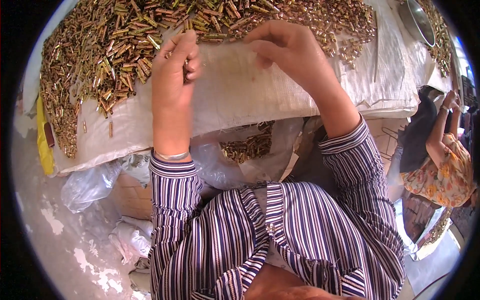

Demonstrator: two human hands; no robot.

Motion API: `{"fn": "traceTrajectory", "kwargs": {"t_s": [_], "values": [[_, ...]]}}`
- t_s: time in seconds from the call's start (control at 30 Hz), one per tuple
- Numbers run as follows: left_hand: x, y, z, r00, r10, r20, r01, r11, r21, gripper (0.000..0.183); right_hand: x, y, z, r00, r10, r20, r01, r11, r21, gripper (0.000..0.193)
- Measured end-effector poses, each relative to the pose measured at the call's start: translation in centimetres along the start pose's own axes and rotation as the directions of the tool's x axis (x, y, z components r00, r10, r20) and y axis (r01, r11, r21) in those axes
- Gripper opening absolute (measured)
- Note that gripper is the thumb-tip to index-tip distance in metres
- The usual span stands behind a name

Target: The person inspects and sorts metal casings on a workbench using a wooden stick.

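The hands are apart, both over the sheet (230, 85); the left hand (176, 57), left of the sheet's bare middle, is curled around small metal pieces that glint between its fingers; the right hand (285, 45), right of that bare middle, bends its thumb and forefinger toward each other, and blur leaves me unable to tell whether they pinch anything; the tubes (120, 45), brassy and loose, heap along the sheet's far side and down its left end; shorter pieces (320, 25) spread over its far right; a metal bowl (419, 22) stands at its far right corner; more tubes lie below its near edge, beside clear plastic (92, 185); beyond its right end is a person (440, 170) in a floral top.
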State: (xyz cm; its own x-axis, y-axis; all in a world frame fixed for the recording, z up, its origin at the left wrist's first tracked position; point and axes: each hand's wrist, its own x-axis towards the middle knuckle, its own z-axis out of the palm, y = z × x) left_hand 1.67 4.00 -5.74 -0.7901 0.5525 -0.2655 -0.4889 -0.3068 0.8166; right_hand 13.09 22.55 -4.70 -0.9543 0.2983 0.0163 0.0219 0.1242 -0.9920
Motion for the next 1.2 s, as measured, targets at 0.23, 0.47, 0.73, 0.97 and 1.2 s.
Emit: {"fn": "traceTrajectory", "kwargs": {"t_s": [0.23, 0.47, 0.73, 0.97, 1.2], "values": [[1.6, -1.0, 0.7, 0.781, 0.541, 0.312, -0.281, -0.141, 0.949, 0.016, 0.1, 0.2, 0.9, 0.999, -0.032, 0.005, 0.032, 0.999, -0.015, 0.017], [0.2, -0.6, 0.3, 0.818, 0.481, 0.316, -0.399, 0.078, 0.913, 0.014, -0.1, 0.1, 0.9, 1.000, -0.016, -0.007, 0.016, 1.000, -0.001, 0.015], [-3.6, -0.6, 3.2, 0.996, -0.015, 0.084, -0.030, 0.864, 0.503, 0.028, -0.3, 0.0, 1.7, 0.998, -0.062, 0.017, 0.059, 0.989, 0.135, 0.014], [-2.9, -0.5, 2.0, 0.998, 0.050, -0.027, -0.044, 0.979, 0.201, 0.021, -0.6, -0.7, 2.4, 0.997, -0.078, 0.027, 0.073, 0.986, 0.148, 0.013], [-3.1, -1.2, 1.8, 0.999, 0.006, -0.035, -0.004, 0.998, 0.061, 0.017, -1.0, -1.0, 2.5, 0.997, -0.050, 0.064, 0.055, 0.995, -0.085, 0.014]]}}
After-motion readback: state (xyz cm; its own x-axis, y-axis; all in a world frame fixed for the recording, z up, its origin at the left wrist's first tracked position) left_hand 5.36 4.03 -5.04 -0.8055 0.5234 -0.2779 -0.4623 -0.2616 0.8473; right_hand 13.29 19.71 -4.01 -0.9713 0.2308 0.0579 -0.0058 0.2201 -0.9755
